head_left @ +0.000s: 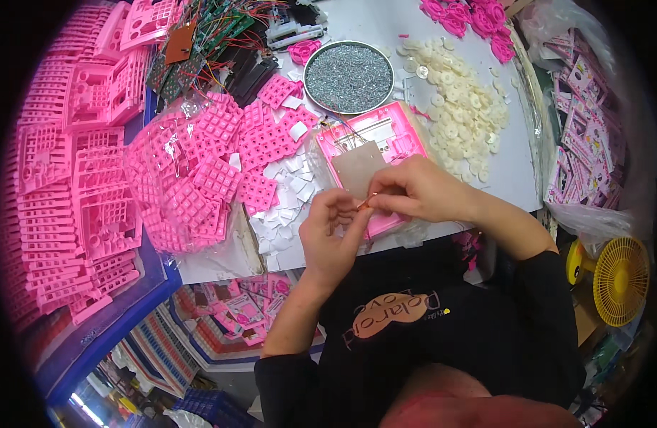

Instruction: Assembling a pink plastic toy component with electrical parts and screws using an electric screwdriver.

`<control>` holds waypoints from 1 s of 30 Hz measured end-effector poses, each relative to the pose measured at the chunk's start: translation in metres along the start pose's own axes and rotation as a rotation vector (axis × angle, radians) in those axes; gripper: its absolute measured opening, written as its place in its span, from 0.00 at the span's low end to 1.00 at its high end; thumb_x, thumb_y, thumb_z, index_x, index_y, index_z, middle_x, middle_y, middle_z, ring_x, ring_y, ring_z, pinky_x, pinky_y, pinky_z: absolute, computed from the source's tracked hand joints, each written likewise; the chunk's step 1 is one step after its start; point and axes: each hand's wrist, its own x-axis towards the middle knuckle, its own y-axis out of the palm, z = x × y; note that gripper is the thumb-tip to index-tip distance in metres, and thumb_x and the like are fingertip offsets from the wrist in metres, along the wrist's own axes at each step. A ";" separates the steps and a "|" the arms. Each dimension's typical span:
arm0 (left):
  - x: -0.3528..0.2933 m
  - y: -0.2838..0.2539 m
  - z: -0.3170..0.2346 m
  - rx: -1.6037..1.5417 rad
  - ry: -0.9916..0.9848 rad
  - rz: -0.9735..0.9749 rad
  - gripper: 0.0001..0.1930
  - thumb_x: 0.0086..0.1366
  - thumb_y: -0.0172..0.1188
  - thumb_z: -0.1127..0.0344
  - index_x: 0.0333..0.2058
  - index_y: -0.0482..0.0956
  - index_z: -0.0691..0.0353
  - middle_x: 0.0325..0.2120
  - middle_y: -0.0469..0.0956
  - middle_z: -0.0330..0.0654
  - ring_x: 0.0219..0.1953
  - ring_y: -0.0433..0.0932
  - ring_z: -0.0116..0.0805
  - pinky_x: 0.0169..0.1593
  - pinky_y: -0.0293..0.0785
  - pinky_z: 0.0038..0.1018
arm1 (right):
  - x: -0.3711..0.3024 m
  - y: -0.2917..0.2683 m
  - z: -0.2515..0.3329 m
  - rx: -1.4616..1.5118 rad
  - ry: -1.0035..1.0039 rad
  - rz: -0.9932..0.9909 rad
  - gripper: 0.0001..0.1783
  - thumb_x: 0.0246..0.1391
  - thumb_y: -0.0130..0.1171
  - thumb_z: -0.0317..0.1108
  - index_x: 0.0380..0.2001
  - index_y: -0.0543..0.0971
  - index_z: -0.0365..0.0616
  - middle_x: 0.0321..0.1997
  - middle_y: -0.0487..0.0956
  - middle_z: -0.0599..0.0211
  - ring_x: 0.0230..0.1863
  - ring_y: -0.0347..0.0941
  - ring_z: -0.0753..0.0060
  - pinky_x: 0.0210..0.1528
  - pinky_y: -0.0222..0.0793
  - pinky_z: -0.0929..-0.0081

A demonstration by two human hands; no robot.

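My left hand (328, 235) and my right hand (423, 189) meet over the near edge of an opened pink plastic casing (408, 132). Their fingertips pinch a small orange-red piece (368, 202) between them; it is too small and too covered to name. Inside the casing lies a grey-brown flat board (358, 168), with thin wires (351, 128) running from its far edge. My right hand partly hides the casing's near right side. Just beyond the casing stands a round tin (348, 108) full of small metal screws.
Pink rubber keypads (221, 178), some bagged, and white paper pieces (280, 221) lie left. Wired circuit boards (232, 32) pile up behind them. Pink casings (107, 171) are stacked far left. Cream discs (464, 107) spread right, near bagged printed cards (589, 128) and a yellow fan (619, 280).
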 end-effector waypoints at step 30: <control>0.012 -0.006 -0.009 0.652 0.171 0.159 0.05 0.59 0.64 0.76 0.35 0.79 0.67 0.23 0.73 0.33 0.19 0.61 0.16 0.23 0.56 0.18 | -0.008 0.008 -0.008 0.192 0.039 -0.144 0.08 0.57 0.62 0.32 0.32 0.79 0.37 0.20 0.77 0.67 0.21 0.71 0.80 0.26 0.66 0.77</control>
